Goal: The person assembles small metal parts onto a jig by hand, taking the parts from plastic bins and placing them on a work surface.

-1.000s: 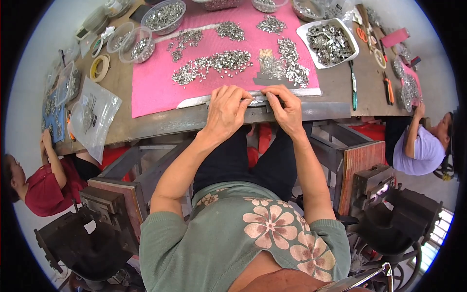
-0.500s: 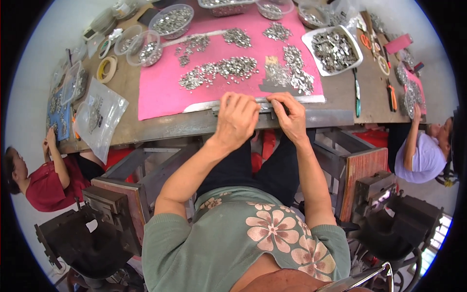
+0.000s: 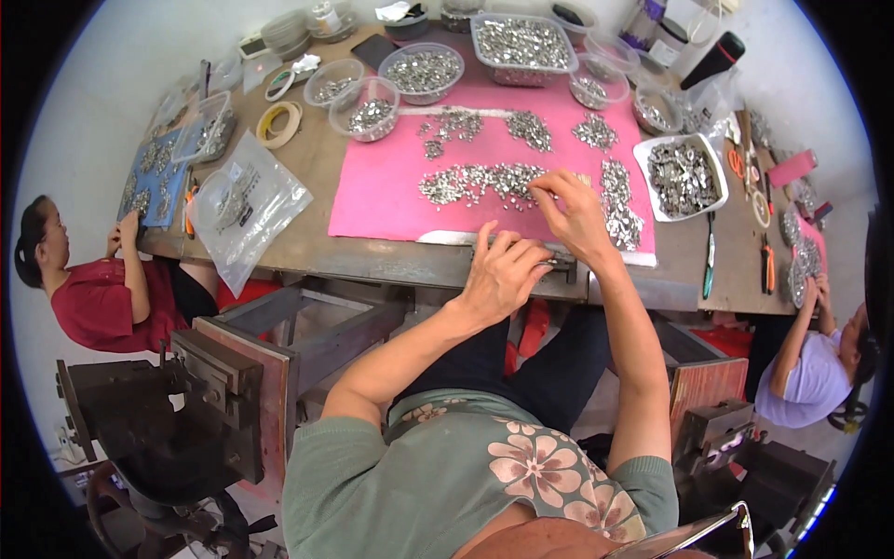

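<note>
My left hand (image 3: 505,275) is at the front edge of the table, its fingers curled together. Whatever they hold is too small and hidden to make out. Farther in, my right hand (image 3: 575,219) reaches over the pink mat (image 3: 372,200), thumb and fingertips pinched at the right end of a long heap of small shiny metal pieces (image 3: 480,184). I cannot tell whether a piece is between those fingertips. Close to my right wrist lies another heap of silvery pieces (image 3: 616,200). Smaller heaps (image 3: 529,130) lie behind on the mat.
Tubs of metal pieces (image 3: 524,79) line the back. A white square dish (image 3: 721,194) of parts stands right, near pliers (image 3: 767,265). Tape rolls (image 3: 264,123) and a plastic bag (image 3: 270,219) lie left. One person (image 3: 102,293) works at each side.
My right hand has left the front edge beside my left hand and reached forward to the heap. My left hand stays at the edge. The whole view has shifted, showing more of the table's back.
</note>
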{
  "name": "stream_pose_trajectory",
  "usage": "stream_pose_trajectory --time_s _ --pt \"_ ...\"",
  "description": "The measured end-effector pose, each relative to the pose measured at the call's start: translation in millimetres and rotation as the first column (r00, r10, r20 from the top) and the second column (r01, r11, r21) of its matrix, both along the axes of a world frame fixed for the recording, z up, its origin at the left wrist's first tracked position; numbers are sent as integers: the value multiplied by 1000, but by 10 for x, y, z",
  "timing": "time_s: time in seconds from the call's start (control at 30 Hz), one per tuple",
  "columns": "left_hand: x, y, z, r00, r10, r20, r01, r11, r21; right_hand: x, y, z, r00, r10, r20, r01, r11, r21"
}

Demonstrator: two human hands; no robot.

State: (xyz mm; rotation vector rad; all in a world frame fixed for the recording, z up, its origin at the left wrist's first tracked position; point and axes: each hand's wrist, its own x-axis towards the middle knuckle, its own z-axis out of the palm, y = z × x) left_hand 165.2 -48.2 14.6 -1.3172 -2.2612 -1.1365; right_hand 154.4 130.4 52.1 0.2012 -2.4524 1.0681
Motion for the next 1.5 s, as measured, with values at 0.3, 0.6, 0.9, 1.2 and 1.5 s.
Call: stream_pose_trajectory --time_s 0.3,0.6,0.9,1.2,1.5 --pt "-1699 -697 -115 973 233 5 -233 971 56 -1179 -257 -255 994 86 61 -97 971 219" --pt "-2006 -487 -272 976 219 -14 -218 974 53 -1561 -434 -525 998 -64 -15 64 915 399" --pt "-2018 -459 -263 964 246 101 -261 946 190 -1293 -293 -272 1000 1 -8 1 979 202" --pt "-1355 -368 21 974 -64 217 40 993 112 66 46 -3 907 49 418 -93 992 86" --pt "-953 -295 40 887 -228 401 205 974 101 242 11 -196 971 -10 238 -14 995 101"
